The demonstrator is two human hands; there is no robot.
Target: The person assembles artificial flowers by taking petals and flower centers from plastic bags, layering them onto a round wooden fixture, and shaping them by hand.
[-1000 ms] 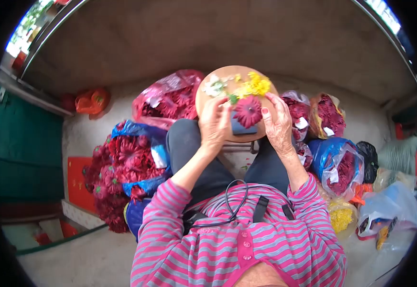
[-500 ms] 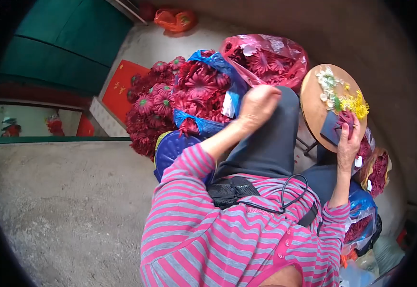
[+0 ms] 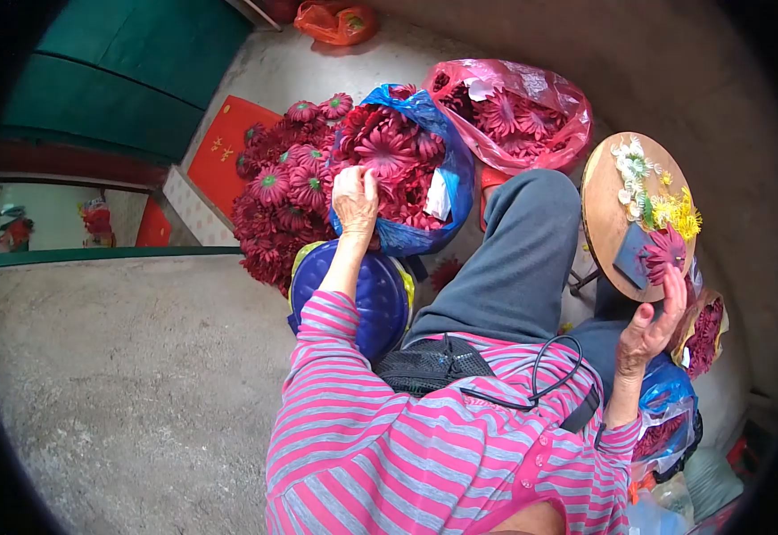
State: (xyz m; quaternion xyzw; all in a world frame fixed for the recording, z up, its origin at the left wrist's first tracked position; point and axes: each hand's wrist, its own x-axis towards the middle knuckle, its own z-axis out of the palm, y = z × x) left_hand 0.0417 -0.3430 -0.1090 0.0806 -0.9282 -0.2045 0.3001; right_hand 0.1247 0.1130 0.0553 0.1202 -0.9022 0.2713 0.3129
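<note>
My left hand (image 3: 356,201) is over the left edge of a blue plastic bag (image 3: 463,169) full of dark red artificial flowers (image 3: 380,153). Its fingers are curled, and what they hold, if anything, is hidden among the petals. My right hand (image 3: 654,326) is open, fingers stretched and thumb apart, just below a single dark red flower (image 3: 663,254). That flower lies on a dark blue pad (image 3: 631,255) on a round wooden stool (image 3: 603,196). Small white flower pieces (image 3: 631,169) and yellow ones (image 3: 677,212) lie beside it.
Loose red flowers with green centres (image 3: 286,192) are heaped left of the blue bag. A pink bag of flowers (image 3: 576,111) stands behind. A blue round seat (image 3: 353,299) is near my left forearm. More bags (image 3: 665,415) sit at right.
My left hand has moved left from above my knee to the blue bag. My right hand has let go of the flower on the stool, drawn slightly back and opened.
</note>
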